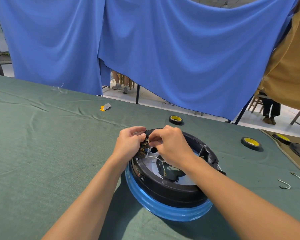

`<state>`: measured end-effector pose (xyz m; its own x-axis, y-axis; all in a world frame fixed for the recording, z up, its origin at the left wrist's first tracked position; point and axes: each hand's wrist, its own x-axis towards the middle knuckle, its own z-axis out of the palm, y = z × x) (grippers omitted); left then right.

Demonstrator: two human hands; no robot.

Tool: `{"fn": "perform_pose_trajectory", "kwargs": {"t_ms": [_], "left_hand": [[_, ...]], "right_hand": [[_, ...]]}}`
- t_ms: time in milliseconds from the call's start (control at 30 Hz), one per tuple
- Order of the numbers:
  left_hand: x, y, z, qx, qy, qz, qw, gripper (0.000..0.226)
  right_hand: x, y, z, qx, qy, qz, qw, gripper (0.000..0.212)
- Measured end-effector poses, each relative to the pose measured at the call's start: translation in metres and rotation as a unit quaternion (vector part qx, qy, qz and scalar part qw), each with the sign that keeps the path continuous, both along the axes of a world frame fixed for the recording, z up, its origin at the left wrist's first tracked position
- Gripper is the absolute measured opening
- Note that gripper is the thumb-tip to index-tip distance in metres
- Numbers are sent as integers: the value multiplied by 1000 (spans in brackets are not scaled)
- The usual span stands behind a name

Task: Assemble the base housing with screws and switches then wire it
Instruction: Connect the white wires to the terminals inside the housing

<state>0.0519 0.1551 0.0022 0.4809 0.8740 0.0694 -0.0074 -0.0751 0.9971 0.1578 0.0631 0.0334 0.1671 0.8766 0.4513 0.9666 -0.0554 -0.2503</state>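
Working head view, everything referenced to the base housing [171, 189]. It sits upside-down-looking on the green cloth [42, 144], a black ring over a blue band [163, 209], right in front of us.

We have both hands at its far-left rim. Left hand [128, 142]: fingers curled round the switch block [143, 149] mounted there, gripping it from outside the rim. Right hand [171, 146]: reaching across the housing, fingertips pinched together on the brass terminals [147, 140] atop that block. We can't tell if a connector sits between them.

Inside the housing, a white wire [160, 166] with a ring lug hangs loose under our right wrist.

Beyond the housing: one tape roll [175, 120]. To its right: a second tape roll [251, 143] and a loose hooked wire [284, 185]. Far left beyond it: a small yellow-grey piece [105, 107]. Blue curtain [163, 49] hangs behind.
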Motion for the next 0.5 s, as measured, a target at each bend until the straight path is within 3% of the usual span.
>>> {"fn": "perform_pose_trajectory", "kwargs": {"t_ms": [500], "left_hand": [[-1, 2, -2, -1, 5, -6, 1000, 30]], "right_hand": [[-2, 4, 0, -13, 26, -24, 999, 18]]}}
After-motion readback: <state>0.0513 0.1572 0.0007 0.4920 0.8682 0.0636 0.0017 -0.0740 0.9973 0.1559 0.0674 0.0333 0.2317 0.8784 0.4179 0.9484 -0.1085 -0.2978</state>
